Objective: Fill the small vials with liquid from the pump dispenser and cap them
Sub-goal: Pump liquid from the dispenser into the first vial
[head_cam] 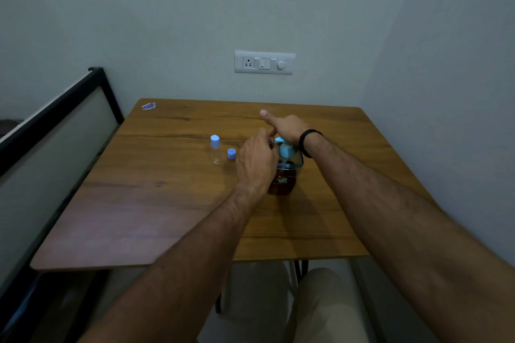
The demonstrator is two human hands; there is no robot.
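Note:
A pump dispenser [282, 175] with a light blue pump head and dark reddish liquid stands mid-table. My right hand [287, 127] rests on the pump head, index finger stretched out straight. My left hand [256, 159] grips a small vial at the spout; the vial is almost wholly hidden behind the fingers. To the left stands a clear capped vial [216, 150] with a blue cap. A loose blue cap [231, 154] lies between that vial and my left hand.
The wooden table [167, 203] fills the middle of the view, with a blue sticker [148, 105] at its far left corner. A black-framed panel [55, 125] runs along the left side. A wall switch plate [264, 62] is behind.

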